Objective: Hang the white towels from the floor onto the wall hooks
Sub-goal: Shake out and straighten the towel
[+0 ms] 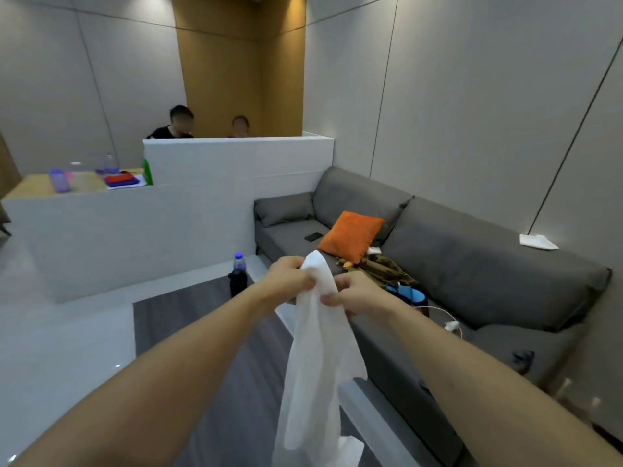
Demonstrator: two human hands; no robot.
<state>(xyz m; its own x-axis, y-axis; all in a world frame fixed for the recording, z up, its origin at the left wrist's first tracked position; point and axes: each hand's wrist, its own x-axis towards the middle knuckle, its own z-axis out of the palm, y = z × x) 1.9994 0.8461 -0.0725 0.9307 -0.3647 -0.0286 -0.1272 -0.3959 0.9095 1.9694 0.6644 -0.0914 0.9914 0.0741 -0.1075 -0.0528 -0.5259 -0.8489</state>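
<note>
A white towel [317, 358] hangs straight down in front of me, held up at its top end. My left hand [288, 276] grips the top corner of the towel with curled fingers. My right hand [357, 294] pinches the same top edge just to the right, close against the left hand. Both arms stretch forward at about chest height. Another folded white cloth [537, 241] lies on the sofa's backrest at the right. No wall hook shows in this view.
A grey sofa [472, 264] runs along the right wall, with an orange cushion [350, 235], a phone, cables and clutter on its seat. A dark bottle [238, 276] stands on the floor ahead. A white partition [236, 183] with two people behind it closes the far side.
</note>
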